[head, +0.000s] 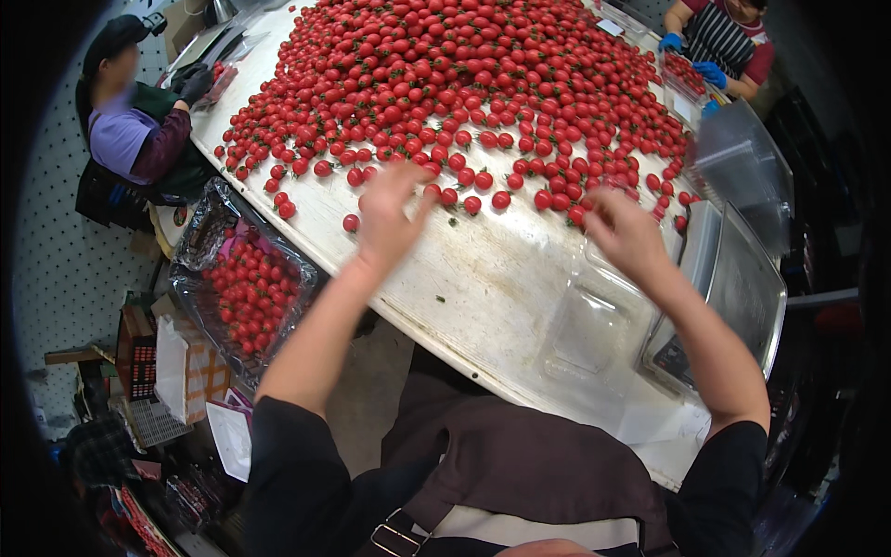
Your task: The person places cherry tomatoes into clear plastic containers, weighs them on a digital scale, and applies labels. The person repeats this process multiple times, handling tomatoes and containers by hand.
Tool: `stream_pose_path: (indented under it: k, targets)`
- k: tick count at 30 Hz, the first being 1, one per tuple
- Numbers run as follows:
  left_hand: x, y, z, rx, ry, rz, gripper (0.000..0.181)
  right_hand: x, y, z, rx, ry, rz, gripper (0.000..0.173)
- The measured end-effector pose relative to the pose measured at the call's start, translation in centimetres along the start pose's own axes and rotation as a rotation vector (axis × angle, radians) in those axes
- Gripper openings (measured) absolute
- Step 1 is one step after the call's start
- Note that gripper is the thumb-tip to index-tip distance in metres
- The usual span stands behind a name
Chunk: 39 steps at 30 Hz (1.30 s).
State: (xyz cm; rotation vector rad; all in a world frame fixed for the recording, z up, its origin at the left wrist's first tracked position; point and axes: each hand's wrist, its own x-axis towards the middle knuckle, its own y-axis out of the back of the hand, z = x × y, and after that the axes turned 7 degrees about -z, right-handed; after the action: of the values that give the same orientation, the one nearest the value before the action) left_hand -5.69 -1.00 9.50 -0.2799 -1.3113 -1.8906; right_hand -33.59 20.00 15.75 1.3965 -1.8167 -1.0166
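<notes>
A large heap of red cherry tomatoes with green stems covers the far part of the white table. My left hand, blurred, is at the heap's near edge with thumb and fingers apart, close to several loose tomatoes. Farther right, my right hand has its fingers bent beside a tomato; whether they grip anything is hidden. Below that hand lies an open clear plastic clamshell box, with no tomatoes visible in it.
Right of the box stands a scale with a metal pan, and stacked clear plastic boxes behind it. At left, a lined crate holds tomatoes. One person sits at left; another, blue-gloved, works at far right.
</notes>
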Motion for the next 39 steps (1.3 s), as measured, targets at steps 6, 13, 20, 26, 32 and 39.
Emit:
stream_pose_path:
  k: [6, 13, 20, 26, 32, 39]
  targets:
    - [8.2, 1.0, -16.1, 0.29, 0.234, -0.058, 0.044, 17.8, 1.1, 9.5, -0.069, -0.052, 0.123, 0.067]
    - [16.2, -5.0, -25.3, 0.192, 0.555, -0.238, 0.085, 33.1, 1.5, 18.6, -0.209, -0.162, 0.239, 0.083]
    - [15.7, -6.5, -22.5, 0.381, 0.596, -0.293, 0.094, 36.1, -2.7, 8.0, -0.135, -0.306, 0.095, 0.089]
    - [13.8, -6.7, -20.2, 0.421, 0.424, -0.277, 0.08, 33.7, -8.3, 2.3, -0.197, -0.047, 0.147, 0.079]
    - [9.7, -6.1, -16.0, 0.326, 0.284, -0.345, 0.06, 28.7, -15.5, -1.9, -0.108, 0.148, 0.221, 0.06]
    - [4.1, -2.6, -8.7, 0.38, 0.089, -0.436, 0.054, 18.2, -13.5, -1.6, -0.266, 0.475, 0.059, 0.059]
